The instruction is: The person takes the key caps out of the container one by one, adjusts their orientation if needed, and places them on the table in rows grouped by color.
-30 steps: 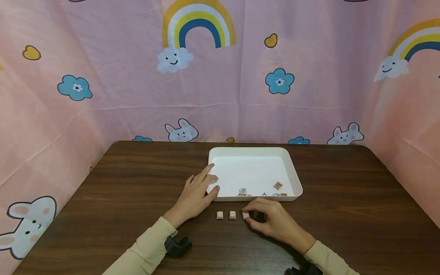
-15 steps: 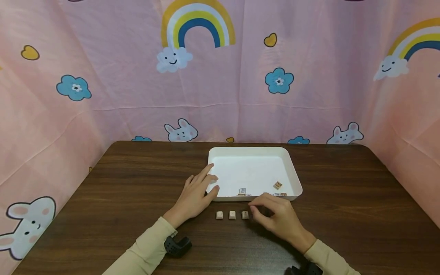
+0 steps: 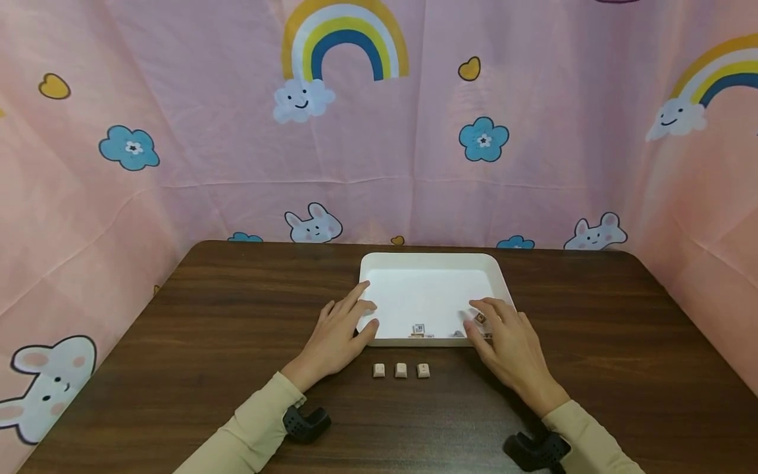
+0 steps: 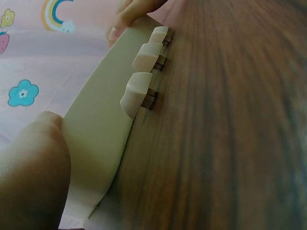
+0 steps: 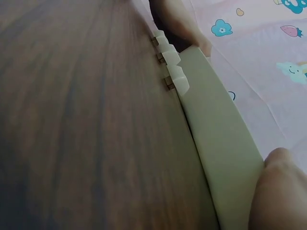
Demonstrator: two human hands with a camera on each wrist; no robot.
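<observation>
Three cream keycaps (image 3: 401, 370) stand in a spaced row on the table, just in front of the white tray (image 3: 429, 263). Both wrist views show them from the side, each keycap (image 4: 136, 93) raised on a small dark base. My left hand (image 3: 336, 334) rests on the tray's left side, fingers spread over the rim. Over the tray's front right corner is my right hand (image 3: 514, 342), thumb and index finger apart. Close by these fingertips lies a small square piece with a brown printed face (image 3: 480, 318), partly covered by the hand.
Inside the tray, against its front wall, are more small pieces, one a printed square (image 3: 418, 328). The dark wooden table (image 3: 249, 316) reaches back to a pink patterned curtain (image 3: 379, 151). A black wrist device (image 3: 306, 424) sits at the left cuff.
My right hand has let go of the rightmost keycap, leaving it in the row, and has moved right and back over the tray, its fingers parting. My left hand stays put.
</observation>
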